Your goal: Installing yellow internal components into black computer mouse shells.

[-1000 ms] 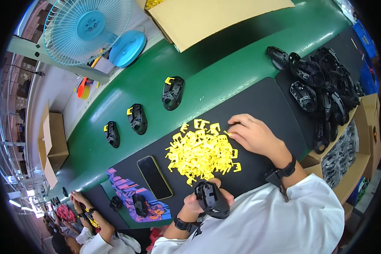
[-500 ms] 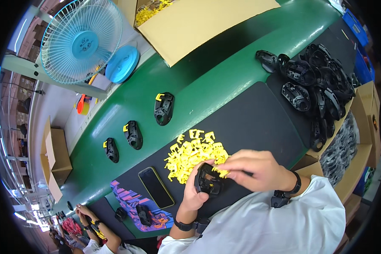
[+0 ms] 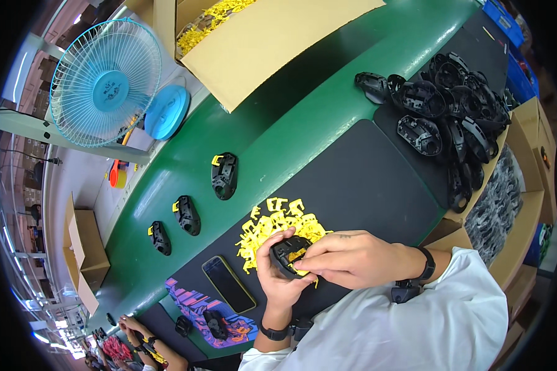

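My left hand (image 3: 275, 278) grips a black plastic mouse shell (image 3: 288, 253) just above the black mat (image 3: 365, 185). My right hand (image 3: 346, 258) lies over the shell's right side, with its fingertips pinching a small yellow clip (image 3: 299, 256) against the shell. A pile of the same yellow clips (image 3: 272, 227) lies on the mat just beyond both hands.
Three black shells with yellow clips (image 3: 224, 175) (image 3: 187, 215) (image 3: 160, 238) lie in a row on the green belt (image 3: 278, 130). A heap of black shells (image 3: 452, 117) fills the far right. A phone (image 3: 228, 284) lies left of my hands. A cardboard box (image 3: 260, 37), a blue fan (image 3: 105, 83) and another person's hands (image 3: 133, 331) are nearby.
My right hand left the clip pile and came onto the shell. My left hand raised the shell from near my body up to the pile's edge.
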{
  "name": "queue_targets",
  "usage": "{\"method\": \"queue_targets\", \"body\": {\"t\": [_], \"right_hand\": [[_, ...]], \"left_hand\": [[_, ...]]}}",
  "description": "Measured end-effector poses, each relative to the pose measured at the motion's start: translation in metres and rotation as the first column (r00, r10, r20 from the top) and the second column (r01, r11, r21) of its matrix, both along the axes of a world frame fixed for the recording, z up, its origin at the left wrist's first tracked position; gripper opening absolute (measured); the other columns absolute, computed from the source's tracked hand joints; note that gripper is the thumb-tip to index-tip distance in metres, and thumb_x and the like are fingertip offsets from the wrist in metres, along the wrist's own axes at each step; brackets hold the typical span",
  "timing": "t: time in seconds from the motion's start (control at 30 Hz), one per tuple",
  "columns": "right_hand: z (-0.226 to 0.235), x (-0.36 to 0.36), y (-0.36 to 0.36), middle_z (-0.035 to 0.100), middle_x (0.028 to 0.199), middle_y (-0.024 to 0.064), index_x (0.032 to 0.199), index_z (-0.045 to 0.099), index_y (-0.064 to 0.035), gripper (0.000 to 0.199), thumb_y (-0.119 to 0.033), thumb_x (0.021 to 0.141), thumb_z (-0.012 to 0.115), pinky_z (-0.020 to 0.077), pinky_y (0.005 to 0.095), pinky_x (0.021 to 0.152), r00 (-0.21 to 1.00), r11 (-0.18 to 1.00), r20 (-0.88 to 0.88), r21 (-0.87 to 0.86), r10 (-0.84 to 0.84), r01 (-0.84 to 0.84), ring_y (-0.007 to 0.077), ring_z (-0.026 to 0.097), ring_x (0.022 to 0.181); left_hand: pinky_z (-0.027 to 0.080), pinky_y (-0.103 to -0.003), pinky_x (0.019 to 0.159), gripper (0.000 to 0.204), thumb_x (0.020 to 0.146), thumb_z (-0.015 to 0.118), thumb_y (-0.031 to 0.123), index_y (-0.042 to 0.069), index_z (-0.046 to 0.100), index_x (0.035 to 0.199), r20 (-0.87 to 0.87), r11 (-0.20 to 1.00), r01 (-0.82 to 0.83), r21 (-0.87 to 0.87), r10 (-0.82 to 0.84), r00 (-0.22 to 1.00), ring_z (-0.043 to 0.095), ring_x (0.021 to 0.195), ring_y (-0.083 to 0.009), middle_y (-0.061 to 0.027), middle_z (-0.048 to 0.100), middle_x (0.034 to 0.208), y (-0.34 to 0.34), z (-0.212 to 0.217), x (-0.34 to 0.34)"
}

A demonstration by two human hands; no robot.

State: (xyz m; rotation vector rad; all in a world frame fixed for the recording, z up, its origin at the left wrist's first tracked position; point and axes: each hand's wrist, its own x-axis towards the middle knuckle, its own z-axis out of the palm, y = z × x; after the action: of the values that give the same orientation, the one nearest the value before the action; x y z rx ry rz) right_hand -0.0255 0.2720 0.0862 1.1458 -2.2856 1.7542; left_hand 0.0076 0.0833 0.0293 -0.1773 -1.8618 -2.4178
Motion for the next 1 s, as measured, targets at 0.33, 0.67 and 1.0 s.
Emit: {"method": "queue_targets", "body": {"t": [0.33,0.67,1.0], "right_hand": [[-0.007,-0.008,0.001,0.06,0.1,0.0052,0.113,0.067,-0.008,0.037,0.0,0.077,0.067,0.0527,0.0331,0.071,0.995,0.991,0.045,-0.104,0.087,-0.082,0.0225,0.062,0.086],[0.013,-0.002,-0.002,0.055,0.11,0.0078,0.122,0.063,-0.014,0.043,-0.003,0.08,0.059,0.0555,0.0317,0.071,0.974,1.0,-0.228,0.03,0.006,0.001,0.0245,0.06,0.095],[0.007,-0.002,0.002,0.06,0.117,0.0088,0.123,0.061,-0.0117,0.042,-0.007,0.081,0.062,0.0537,0.0345,0.084,0.974,0.998,-0.222,0.05,0.035,-0.025,0.0256,0.062,0.102]], "left_hand": [[0.043,-0.043,0.104,0.089,0.057,0.094,0.02,0.003,0.044,0.128,-0.051,0.981,0.0,-0.196,-0.01,0.999,0.055,0.119,-0.0291,-0.0159,0.055,0.125,-0.007,0.009,-0.004],[0.042,-0.049,0.105,0.059,0.085,0.071,0.032,0.003,0.04,0.125,-0.494,0.862,-0.379,-0.338,0.18,0.851,0.055,0.117,-0.0324,-0.0183,0.053,0.121,0.002,0.023,-0.019],[0.044,-0.047,0.104,0.077,0.072,0.085,0.04,0.002,0.044,0.124,-0.376,0.873,-0.292,-0.391,0.138,0.916,0.057,0.114,-0.0299,-0.0172,0.054,0.121,-0.003,0.024,-0.019]]}}
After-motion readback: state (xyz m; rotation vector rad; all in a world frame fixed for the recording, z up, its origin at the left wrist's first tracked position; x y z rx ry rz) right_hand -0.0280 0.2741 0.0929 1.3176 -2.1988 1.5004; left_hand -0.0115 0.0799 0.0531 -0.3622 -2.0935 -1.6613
